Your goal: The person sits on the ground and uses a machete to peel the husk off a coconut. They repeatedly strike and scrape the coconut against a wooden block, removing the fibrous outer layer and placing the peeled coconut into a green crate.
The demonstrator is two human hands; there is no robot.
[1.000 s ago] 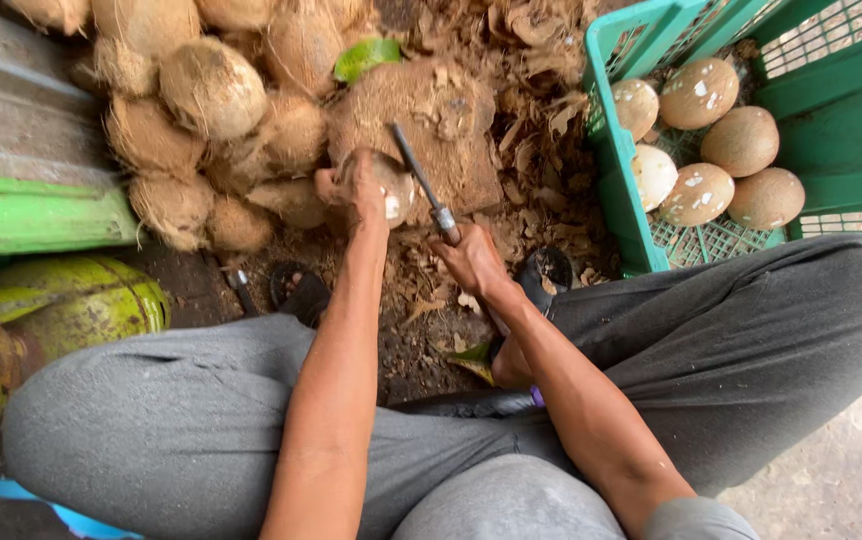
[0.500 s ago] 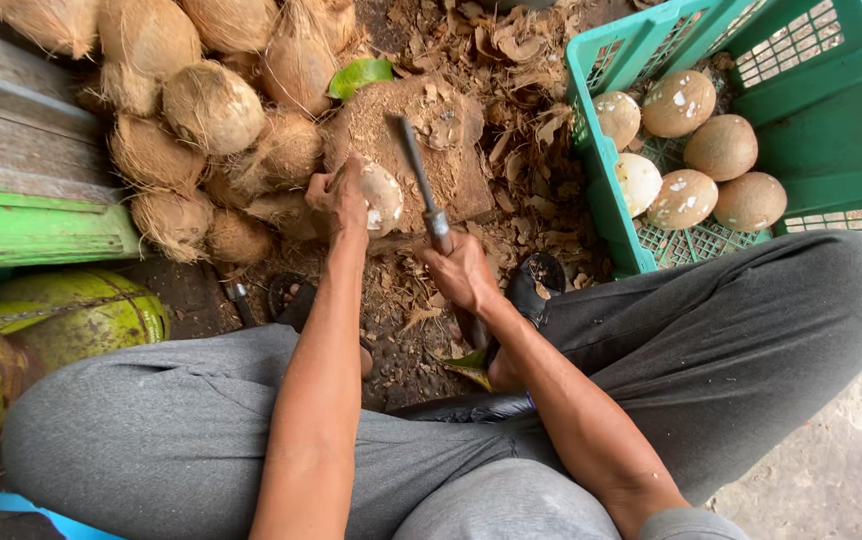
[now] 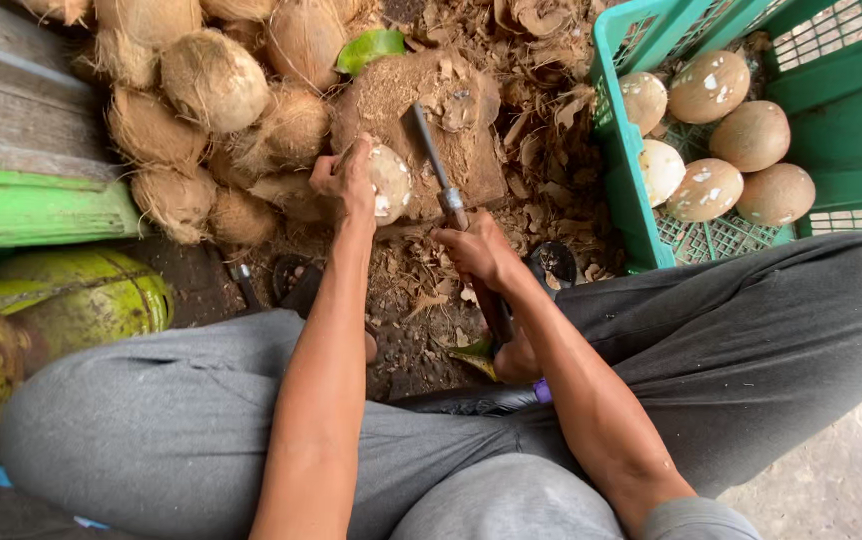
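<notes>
Brown husk scraps and fibre littered the dirt ground [image 3: 551,150] where the person sat cross-legged in grey trousers, with a weathered plank and a green painted edge [image 3: 31,210] along the left side. A heap of unhusked, fibrous coconuts [image 3: 211,80] was piled at the upper left, and a yellow-green cylinder [image 3: 81,300] lay beside the left knee. At the upper right stood a green plastic crate [image 3: 621,120], holding six smooth peeled coconuts [image 3: 751,135] packed close together, some showing white patches. In the middle of the debris sat a worn wooden chopping block [image 3: 471,160]. The left hand [image 3: 346,180] was closed around a partly peeled coconut [image 3: 389,182], pressing it against the near edge of the block, its pale flesh facing the blade. The right hand [image 3: 476,250] was wrapped tight about the handle of a cleaver-like knife [image 3: 431,150], whose blade lay angled across the block just beside the coconut. Compared with half a second before, the knife had come a little closer to the coconut and the left hand had turned it slightly, while the view had shifted so that the crate sat somewhat higher; the crate's contents had stayed put.
</notes>
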